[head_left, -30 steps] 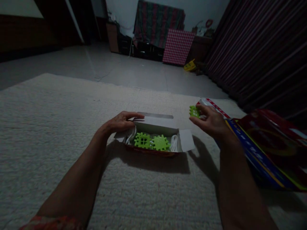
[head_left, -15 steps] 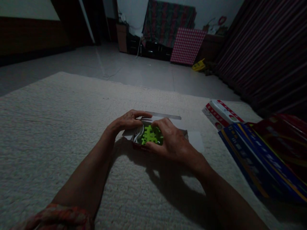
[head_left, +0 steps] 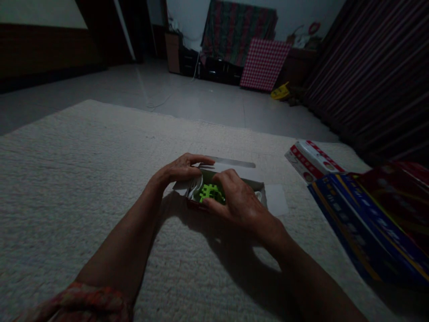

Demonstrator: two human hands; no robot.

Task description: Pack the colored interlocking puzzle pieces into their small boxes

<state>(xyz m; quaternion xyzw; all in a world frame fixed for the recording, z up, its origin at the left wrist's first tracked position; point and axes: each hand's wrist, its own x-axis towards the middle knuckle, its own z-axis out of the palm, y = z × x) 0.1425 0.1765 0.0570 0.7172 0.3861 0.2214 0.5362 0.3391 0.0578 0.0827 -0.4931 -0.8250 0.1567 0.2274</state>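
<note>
A small open cardboard box with a dark red front lies on the pale quilted mat, its white flaps folded out. In it sit a bright green plastic lattice piece and, at the left end, a coiled white cable. My left hand grips the box's back left corner, thumb by the cable and forefinger along the rear flap. Reaching in from the right, my right hand is closed on the green piece, thumb in front and fingers behind. The piece's right side is hidden by that hand.
To the right lie a red and white package, blue printed packaging and a dark red glossy bag. Beyond the mat are a tiled floor, a low black cabinet and a yellow object.
The green piece has sunk lower in the box and tilted, with my right hand still around it. More of the box's inner back wall and right end shows. My left hand keeps its place.
</note>
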